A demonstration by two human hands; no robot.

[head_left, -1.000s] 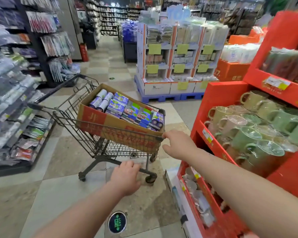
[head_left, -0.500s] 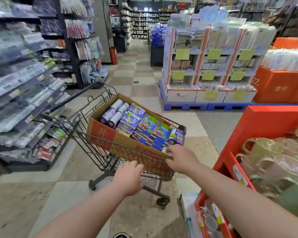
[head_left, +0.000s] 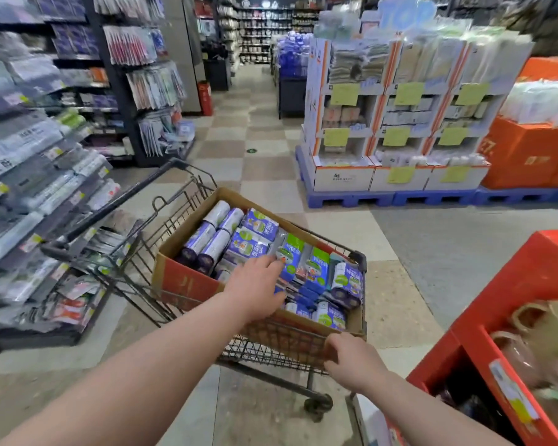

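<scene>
over the cart [head_left: 271, 344], the left hand [head_left: 258, 284] reached for packets [head_left: 316, 268] with fingers apart, and the right hand [head_left: 351, 358], fingers clamped on the rim, ought to brace it firmly.

Both bare arms stretched forward, left hand [head_left: 258, 286] flat with fingers extended, right hand [head_left: 351, 358] lower, fingers curled in a grip

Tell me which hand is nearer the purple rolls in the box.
Left. The left hand reaches into the cardboard box, close to the purple rolls; the right hand grips the shopping cart at its near rim, farther back.
</scene>
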